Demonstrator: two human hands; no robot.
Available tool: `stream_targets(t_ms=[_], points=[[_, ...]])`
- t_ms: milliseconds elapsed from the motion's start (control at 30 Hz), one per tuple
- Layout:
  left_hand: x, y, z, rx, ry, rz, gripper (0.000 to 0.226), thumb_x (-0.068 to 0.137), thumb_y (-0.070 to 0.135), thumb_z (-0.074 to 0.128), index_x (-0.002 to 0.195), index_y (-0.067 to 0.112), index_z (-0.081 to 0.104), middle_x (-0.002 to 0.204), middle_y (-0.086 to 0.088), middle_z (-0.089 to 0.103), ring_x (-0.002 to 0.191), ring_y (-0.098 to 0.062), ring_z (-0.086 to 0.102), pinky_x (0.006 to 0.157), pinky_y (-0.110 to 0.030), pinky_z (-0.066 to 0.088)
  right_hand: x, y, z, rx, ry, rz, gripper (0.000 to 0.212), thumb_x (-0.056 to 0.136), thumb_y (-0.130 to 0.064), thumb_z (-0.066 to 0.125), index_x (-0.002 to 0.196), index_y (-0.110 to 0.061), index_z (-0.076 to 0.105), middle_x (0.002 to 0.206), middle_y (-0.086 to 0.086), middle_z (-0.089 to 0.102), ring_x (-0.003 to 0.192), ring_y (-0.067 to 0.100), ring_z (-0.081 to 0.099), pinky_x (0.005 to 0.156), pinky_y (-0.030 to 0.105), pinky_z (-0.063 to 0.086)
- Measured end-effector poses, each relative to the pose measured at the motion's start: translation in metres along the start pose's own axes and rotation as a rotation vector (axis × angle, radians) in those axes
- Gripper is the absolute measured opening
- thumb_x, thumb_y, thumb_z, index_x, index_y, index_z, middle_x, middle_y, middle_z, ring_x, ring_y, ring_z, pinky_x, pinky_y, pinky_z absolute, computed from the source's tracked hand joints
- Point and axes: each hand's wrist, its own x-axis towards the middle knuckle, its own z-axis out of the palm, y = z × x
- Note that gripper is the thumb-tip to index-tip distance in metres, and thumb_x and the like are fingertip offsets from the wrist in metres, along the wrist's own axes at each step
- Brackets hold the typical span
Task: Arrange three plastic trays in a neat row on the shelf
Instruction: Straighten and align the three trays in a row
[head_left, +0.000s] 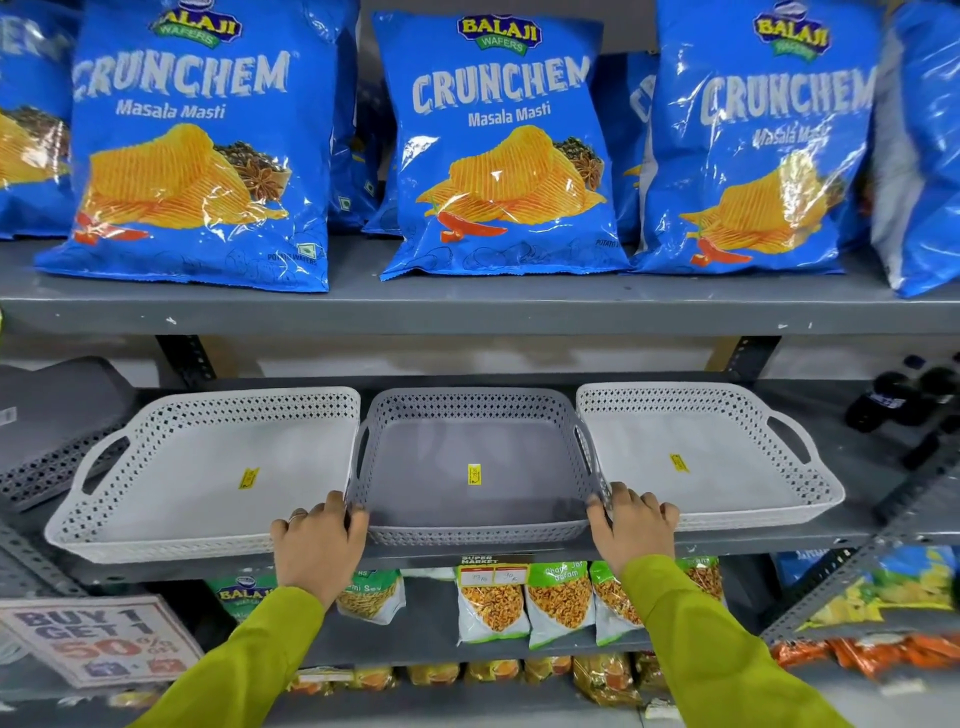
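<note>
Three perforated plastic trays stand side by side on the grey middle shelf (519, 552). The left one (197, 467) and the right one (691, 452) are white; a grey tray (472, 447) sits between them. Each carries a small yellow sticker. My left hand (317, 545) rests on the front rim where the left white tray meets the grey tray, fingers curled over the edge. My right hand (631, 530) grips the front rim where the grey tray meets the right white tray. Green sleeves cover both arms.
Blue chip bags (498, 145) fill the shelf above. A dark grey tray (47, 415) leans at the far left of the middle shelf, and dark bottles (904, 400) lie at its far right. Snack packets (561, 603) sit on the shelf below, beside an offer sign (98, 644).
</note>
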Motion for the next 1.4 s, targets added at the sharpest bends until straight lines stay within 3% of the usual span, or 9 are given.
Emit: stream_targets(t_ms=[333, 700, 833, 1233, 1400], points=[[-0.0023, 0.0049, -0.0045, 0.025, -0.042, -0.025, 0.05, 0.079, 0.044, 0.025, 0.082, 0.008, 0.059, 0.071, -0.016, 0.071, 0.073, -0.038, 0.065, 0.076, -0.048, 0.045, -0.0018, -0.0012, -0.0004, 0.015, 0.024, 0.011, 0.075, 0.075, -0.052, 0.009, 0.108, -0.009, 0.061, 0.095, 0.014, 0.071, 0.096, 0.033, 0.058, 0.086, 0.043, 0.032], [-0.0046, 0.0074, -0.0057, 0.039, -0.062, -0.053, 0.05, 0.078, 0.041, 0.026, 0.083, 0.006, 0.061, 0.07, -0.016, 0.071, 0.071, -0.039, 0.064, 0.074, -0.048, 0.046, -0.0042, -0.0055, -0.0013, 0.021, 0.021, 0.039, 0.066, 0.079, -0.046, 0.015, 0.111, -0.008, 0.059, 0.101, 0.014, 0.07, 0.099, 0.033, 0.055, 0.088, 0.043, 0.031], [-0.0053, 0.0077, -0.0071, 0.048, -0.067, -0.059, 0.048, 0.079, 0.04, 0.028, 0.08, 0.006, 0.061, 0.067, -0.017, 0.07, 0.067, -0.039, 0.064, 0.072, -0.048, 0.047, -0.0048, -0.0038, -0.0009, 0.03, 0.033, 0.012, 0.076, 0.073, -0.05, 0.008, 0.109, -0.008, 0.06, 0.098, 0.014, 0.071, 0.096, 0.034, 0.056, 0.086, 0.044, 0.032], [-0.0028, 0.0073, -0.0069, 0.018, -0.067, -0.058, 0.049, 0.079, 0.041, 0.026, 0.084, 0.007, 0.06, 0.072, -0.016, 0.072, 0.073, -0.038, 0.064, 0.076, -0.048, 0.045, -0.0041, -0.0061, -0.003, 0.026, 0.033, 0.01, 0.075, 0.074, -0.051, 0.009, 0.11, -0.009, 0.06, 0.097, 0.014, 0.071, 0.094, 0.034, 0.058, 0.086, 0.044, 0.033], [-0.0021, 0.005, -0.0075, 0.025, -0.098, 0.01, 0.061, 0.085, 0.055, 0.024, 0.09, 0.008, 0.061, 0.074, -0.014, 0.073, 0.073, -0.038, 0.065, 0.073, -0.048, 0.046, -0.0034, -0.0064, 0.0, 0.003, 0.037, 0.004, 0.072, 0.076, -0.05, 0.012, 0.107, -0.008, 0.062, 0.093, 0.015, 0.072, 0.092, 0.034, 0.059, 0.091, 0.046, 0.035]])
